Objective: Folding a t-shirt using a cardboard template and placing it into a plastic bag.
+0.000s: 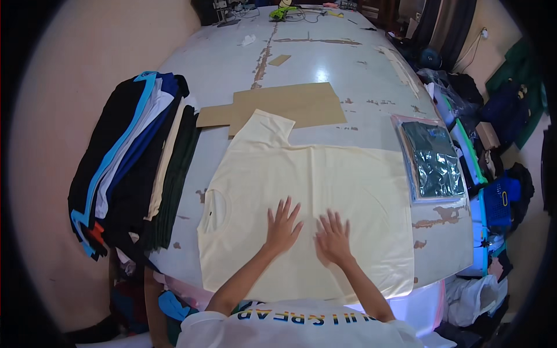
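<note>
A pale yellow short-sleeved T-shirt (256, 174) lies spread on the table before me, its neckline (216, 211) to the left and its hem to the right. One sleeve (272, 126) points away from me and overlaps a brown cardboard sheet (296, 100). My left hand (282, 230) rests on the middle of the shirt, palm down with fingers apart. To its right, my right hand (334, 237) is over the cloth too, fingers spread and slightly blurred. Neither hand holds anything. A raised crease runs down the cloth between and beyond the hands. The near sleeve is not visible.
Folded garments (130, 152) are stacked along the table's left side. Clear-bagged dark green clothing (435, 156) lies at the right edge. A small cardboard strip (280, 60) and white scrap (248, 40) lie farther off. A blue basket (497, 202) stands beyond the right edge.
</note>
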`<action>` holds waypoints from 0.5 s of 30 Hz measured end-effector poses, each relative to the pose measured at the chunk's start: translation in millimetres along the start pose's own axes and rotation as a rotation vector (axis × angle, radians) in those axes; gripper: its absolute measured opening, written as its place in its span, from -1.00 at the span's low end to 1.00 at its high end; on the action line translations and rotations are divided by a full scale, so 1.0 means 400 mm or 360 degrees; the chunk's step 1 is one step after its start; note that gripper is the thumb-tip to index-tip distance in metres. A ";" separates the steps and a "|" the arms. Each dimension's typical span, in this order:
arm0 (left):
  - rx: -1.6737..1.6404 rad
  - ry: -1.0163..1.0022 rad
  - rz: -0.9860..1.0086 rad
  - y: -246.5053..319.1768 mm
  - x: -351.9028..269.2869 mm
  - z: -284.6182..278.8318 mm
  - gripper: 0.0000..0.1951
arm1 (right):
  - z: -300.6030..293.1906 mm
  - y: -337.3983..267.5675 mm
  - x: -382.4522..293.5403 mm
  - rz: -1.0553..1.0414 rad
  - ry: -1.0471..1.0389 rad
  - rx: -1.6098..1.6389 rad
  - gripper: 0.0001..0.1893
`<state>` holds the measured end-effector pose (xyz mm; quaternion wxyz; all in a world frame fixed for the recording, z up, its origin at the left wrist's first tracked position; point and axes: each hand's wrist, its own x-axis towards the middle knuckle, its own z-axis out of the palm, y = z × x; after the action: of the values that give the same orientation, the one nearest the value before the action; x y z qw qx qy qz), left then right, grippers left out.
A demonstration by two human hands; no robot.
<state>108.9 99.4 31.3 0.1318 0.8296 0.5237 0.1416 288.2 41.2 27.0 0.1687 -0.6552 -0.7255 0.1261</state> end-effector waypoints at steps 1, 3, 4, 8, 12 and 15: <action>0.0051 0.0034 0.0031 -0.019 0.055 0.013 -0.46 | 0.018 0.004 0.051 -0.0107 -0.0048 0.0007 -0.43; 0.0177 0.0053 0.0011 -0.069 0.165 0.027 -0.46 | 0.030 0.040 0.167 -0.0123 -0.0099 -0.0167 -0.42; 0.0208 0.0155 -0.0033 -0.112 0.214 0.030 -0.46 | 0.028 0.102 0.221 -0.0078 -0.0061 -0.0256 -0.41; 0.0284 0.0384 -0.0454 -0.310 0.328 -0.027 -0.46 | -0.070 0.377 0.360 0.0482 0.0235 -0.0401 -0.40; 0.0304 0.0286 -0.0851 -0.471 0.311 -0.059 -0.44 | -0.154 0.562 0.369 0.0804 0.0140 -0.0511 -0.41; 0.0330 0.0287 -0.0891 -0.480 0.330 -0.056 -0.44 | -0.158 0.665 0.351 0.0751 0.0357 -0.0405 -0.40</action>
<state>-5.0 300.8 -5.6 0.0333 0.6462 0.7532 0.1185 543.6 207.5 -11.5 0.1304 -0.8317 -0.5397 -0.0035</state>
